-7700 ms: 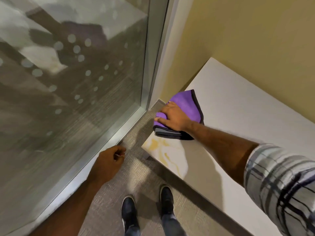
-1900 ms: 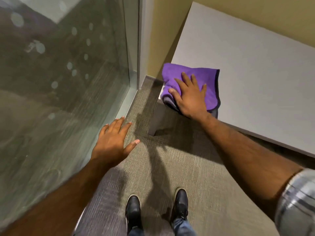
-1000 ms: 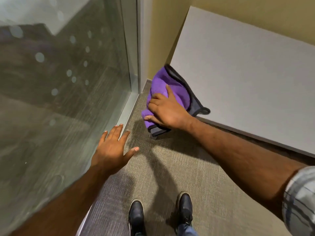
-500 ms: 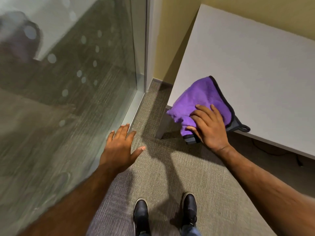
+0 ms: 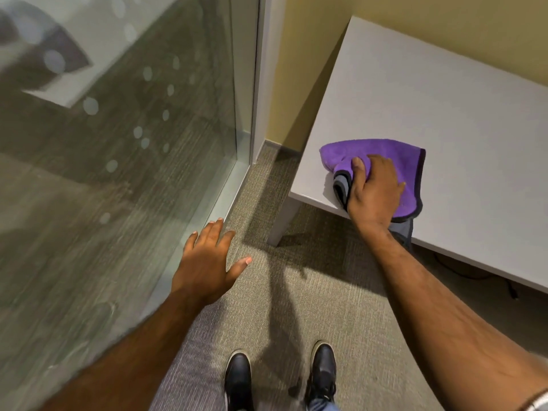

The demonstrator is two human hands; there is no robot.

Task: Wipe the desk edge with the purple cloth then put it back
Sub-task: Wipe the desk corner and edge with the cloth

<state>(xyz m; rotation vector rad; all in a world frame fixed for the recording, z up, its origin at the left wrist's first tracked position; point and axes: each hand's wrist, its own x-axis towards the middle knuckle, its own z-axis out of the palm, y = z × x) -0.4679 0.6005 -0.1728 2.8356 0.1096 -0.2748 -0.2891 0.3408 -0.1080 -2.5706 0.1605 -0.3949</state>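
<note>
A grey-green carpet (image 5: 296, 315) fills the floor of a narrow corner, with a glass wall (image 5: 118, 161) on the left and a yellow wall (image 5: 308, 54) behind a pale grey tabletop (image 5: 444, 120). Nearest, two black shoes (image 5: 237, 378) are cut off at the bottom edge, and the right sleeve shows only as a sliver in the lower right corner. What lies behind the glass is blurred and hard to read.

Half a second ago the purple cloth (image 5: 382, 149) hung bunched over the tabletop's front edge; now it lies spread on top near the left front corner, with only a grey fold trailing over the edge beside the wrist. The camera view has shifted slightly, too.

The left hand (image 5: 207, 262) hovers over the carpet beside the glass frame, palm down, fingers spread, its grip open and empty. The right hand (image 5: 373, 191) presses flat on the cloth, thumb pinching a grey-backed fold, so its grip is closed on the cloth.
</note>
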